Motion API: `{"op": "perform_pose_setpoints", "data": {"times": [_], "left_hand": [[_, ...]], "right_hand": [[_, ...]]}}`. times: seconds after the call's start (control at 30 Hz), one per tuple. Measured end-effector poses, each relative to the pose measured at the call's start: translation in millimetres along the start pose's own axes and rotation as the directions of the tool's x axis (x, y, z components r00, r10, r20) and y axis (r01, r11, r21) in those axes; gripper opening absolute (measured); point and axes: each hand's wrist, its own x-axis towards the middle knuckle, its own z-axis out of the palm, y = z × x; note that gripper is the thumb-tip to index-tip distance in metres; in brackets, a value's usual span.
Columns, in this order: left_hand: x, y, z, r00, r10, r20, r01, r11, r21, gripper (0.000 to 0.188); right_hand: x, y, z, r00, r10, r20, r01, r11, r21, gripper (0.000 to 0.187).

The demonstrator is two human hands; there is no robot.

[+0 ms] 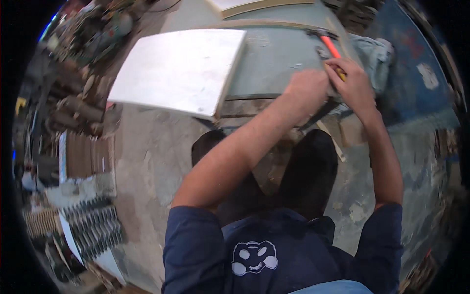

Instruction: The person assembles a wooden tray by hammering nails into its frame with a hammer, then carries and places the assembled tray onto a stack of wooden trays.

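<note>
Both my hands are close together at the right end of the grey-green work table (267,59). My left hand (308,87) is closed in a fist, and what it holds, if anything, is hidden. Beside it, my right hand (353,82) is closed around a tool with a yellow and dark handle (341,73); its exact kind is unclear. Just beyond the fingers lies a hammer (330,45) with an orange handle and dark head. A small metal piece (321,52) shows next to it. To the left, a white panel (178,71) rests flat, overhanging the near table edge.
Another pale panel (245,6) lies at the far edge, with a thin wooden strip (264,23) before it. A light blue cloth (374,56) hangs at the right beside a blue board (416,63). Stacked ridged parts (93,228) and clutter line the left floor.
</note>
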Motion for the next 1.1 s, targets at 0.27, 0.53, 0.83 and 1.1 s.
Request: {"op": "perform_pose_setpoints", "data": {"times": [0.27,0.53,0.83,1.1], "left_hand": [[-157,-49,-110,0.644,-0.313,-0.698,0.349,0.932,-0.096,0.013],[-177,-53,-86,0.502,-0.626,-0.597,0.3,0.774,-0.558,0.016],[-143,-52,-118,0.727,-0.517,-0.452,0.352,0.845,-0.402,0.013],[-121,-74,-123,0.863,-0.478,-0.162,0.357,0.805,-0.473,0.019]], "right_hand": [[-22,-55,63,0.96,-0.239,0.143,0.2,0.949,0.244,0.034],[16,-91,130,0.945,-0.322,0.059,0.284,0.898,0.337,0.06],[23,-76,140,0.961,-0.272,0.053,0.238,0.908,0.345,0.068],[23,-71,137,0.982,-0.139,0.129,0.055,0.861,0.506,0.059]]}}
